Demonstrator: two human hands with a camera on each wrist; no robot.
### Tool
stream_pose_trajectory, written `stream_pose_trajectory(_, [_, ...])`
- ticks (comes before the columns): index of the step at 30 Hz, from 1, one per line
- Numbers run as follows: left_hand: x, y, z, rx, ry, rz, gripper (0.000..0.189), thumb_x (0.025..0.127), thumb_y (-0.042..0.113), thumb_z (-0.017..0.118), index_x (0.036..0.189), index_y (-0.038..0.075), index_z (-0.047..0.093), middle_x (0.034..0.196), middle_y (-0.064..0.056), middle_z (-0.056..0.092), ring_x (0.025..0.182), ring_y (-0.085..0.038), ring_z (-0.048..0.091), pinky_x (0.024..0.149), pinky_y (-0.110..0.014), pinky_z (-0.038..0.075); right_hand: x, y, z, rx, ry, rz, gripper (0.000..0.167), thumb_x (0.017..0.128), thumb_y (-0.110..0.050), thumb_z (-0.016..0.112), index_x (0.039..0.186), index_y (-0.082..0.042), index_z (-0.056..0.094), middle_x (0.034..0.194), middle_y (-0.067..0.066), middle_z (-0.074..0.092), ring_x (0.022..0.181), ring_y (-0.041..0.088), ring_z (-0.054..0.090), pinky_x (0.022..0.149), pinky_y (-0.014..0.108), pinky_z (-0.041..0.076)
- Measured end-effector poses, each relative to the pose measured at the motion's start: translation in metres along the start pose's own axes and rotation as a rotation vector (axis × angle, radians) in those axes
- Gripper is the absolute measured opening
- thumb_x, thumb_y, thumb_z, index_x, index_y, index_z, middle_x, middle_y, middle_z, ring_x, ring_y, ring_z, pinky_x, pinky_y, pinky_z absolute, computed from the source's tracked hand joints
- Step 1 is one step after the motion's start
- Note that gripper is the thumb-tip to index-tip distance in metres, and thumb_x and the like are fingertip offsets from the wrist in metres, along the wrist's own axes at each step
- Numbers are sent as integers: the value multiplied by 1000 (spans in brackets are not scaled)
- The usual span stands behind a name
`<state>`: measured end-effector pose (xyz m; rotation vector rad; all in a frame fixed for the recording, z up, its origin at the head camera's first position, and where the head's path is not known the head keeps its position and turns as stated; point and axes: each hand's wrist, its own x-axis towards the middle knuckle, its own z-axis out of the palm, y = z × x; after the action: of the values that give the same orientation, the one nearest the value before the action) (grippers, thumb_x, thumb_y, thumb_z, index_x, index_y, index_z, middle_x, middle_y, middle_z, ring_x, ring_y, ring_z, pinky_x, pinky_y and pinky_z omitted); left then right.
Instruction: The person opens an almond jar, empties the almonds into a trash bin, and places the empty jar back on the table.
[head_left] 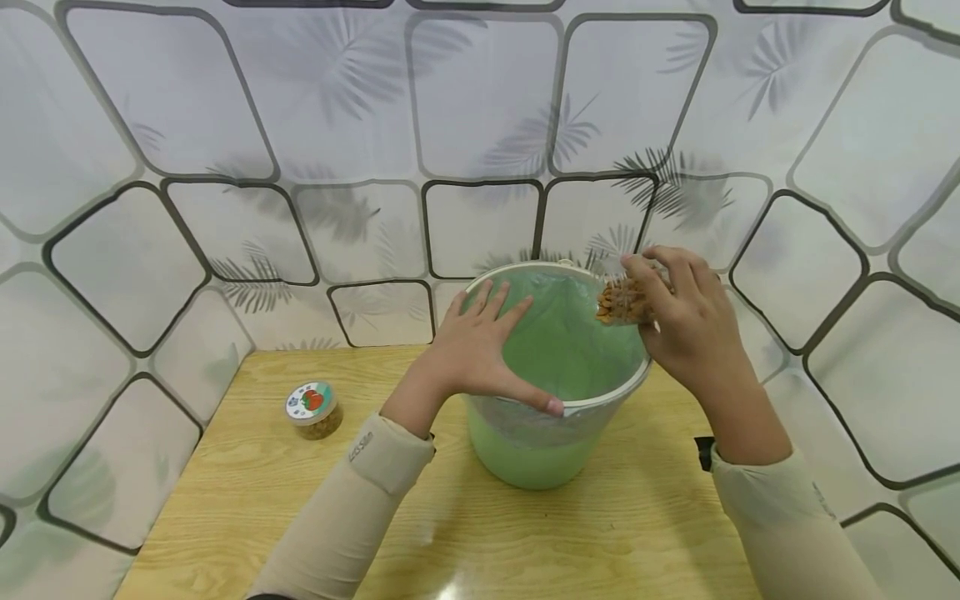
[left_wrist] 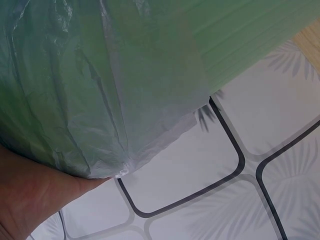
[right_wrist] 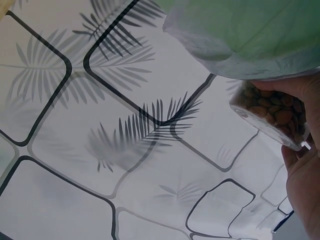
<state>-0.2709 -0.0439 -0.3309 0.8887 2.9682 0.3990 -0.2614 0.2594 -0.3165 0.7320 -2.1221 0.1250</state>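
Observation:
A green bin [head_left: 528,458] stands on the table with a clear plastic liner [left_wrist: 95,100] folded over its pale rim. My left hand [head_left: 480,350] lies across the near left of the rim, fingers spread and fairly straight, thumb along the front edge. Above the right side of the bin, my right hand [head_left: 690,321] grips a clear jar of almonds [head_left: 622,302], tilted on its side toward the bin's opening. In the right wrist view, brown almonds fill much of the jar [right_wrist: 272,110]. Whether the jar has a lid on cannot be told.
A small round tub [head_left: 313,410] with a white and teal lid showing red fruit sits on the left of the wooden table [head_left: 247,500]. Patterned curtain-like walls [head_left: 480,225] enclose the table at the back and both sides.

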Motion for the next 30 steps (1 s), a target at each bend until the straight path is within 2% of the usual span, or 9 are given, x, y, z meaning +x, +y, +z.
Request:
stream_pose_trajectory(10, [0,0,1,-19,8,5,145,59,101,67,173,32,9,181,-8,-4,167,-34,-10,132,-63,-6,-1,1,1,3,-1,-5,88,69,19,78,150,-9,55,141,28,56,130,50,52,101,64,47])
stream_pose_trajectory(19, [0,0,0,-10,2,1,144,60,101,66,173,33,7,180,-7,-5,167,-33,-10,132,-62,-7,-1,3,-1,-17,-19,-15,85,72,18,74,151,-8,54,143,28,55,132,49,51,96,63,49])
stream_pose_trajectory(30, [-1,0,0,-4,2,-4,144,59,102,65,172,35,5,181,-8,-3,167,-33,-10,132,-62,-6,0,2,-3,-21,-33,-7,81,75,16,71,150,-8,54,143,27,55,133,49,51,95,64,50])
